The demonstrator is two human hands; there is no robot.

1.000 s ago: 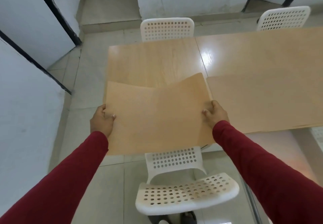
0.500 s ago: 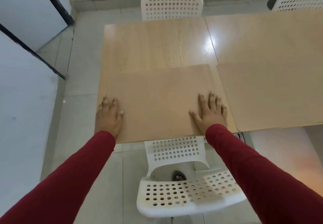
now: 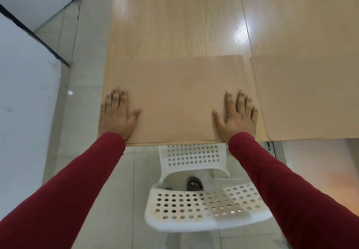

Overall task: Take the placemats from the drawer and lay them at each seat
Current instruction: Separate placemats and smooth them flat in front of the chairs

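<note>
Placemat [image 3: 174,97] lies mid-frame under my flat, unclenched left hand [image 3: 114,114] and right hand [image 3: 238,116]; another placemat [image 3: 310,97] right; far seats remain.

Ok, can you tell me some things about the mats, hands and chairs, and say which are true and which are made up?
1. Both hands lie flat on one mat. True: the left hand and right hand press the mat.
2. A second mat lies to the right. True: the second mat sits beside it.
3. The near chair is black. False: the chair is white with holes.
4. The mat is rolled up. False: it lies flat on the table.
5. A plate sits on the mat. False: only the hands are on it.
</note>
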